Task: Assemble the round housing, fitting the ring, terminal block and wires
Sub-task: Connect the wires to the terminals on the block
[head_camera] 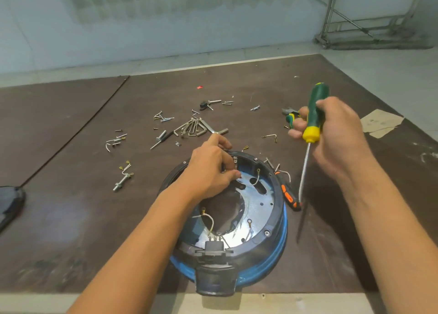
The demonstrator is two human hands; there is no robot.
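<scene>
Nearest me, the round housing (276, 219) sat at the table's (71, 195) near edge, open side up. Its black lug pointed at me, and a shiny metal plate lay inside the blue wall. My left hand (213, 171) reached to its far rim, fingers curled; I could not tell whether they pinched anything. My right hand (336, 133) gripped the green-and-yellow screwdriver (314, 114) nearly upright, tip down just right of the housing. Open brown surface lay leftward; screws (163, 118) littered the far side.

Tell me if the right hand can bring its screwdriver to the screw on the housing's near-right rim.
Probably yes. The right hand holds the screwdriver just right of the housing; that screw lies uncovered, and the left hand is at the far rim.
</scene>
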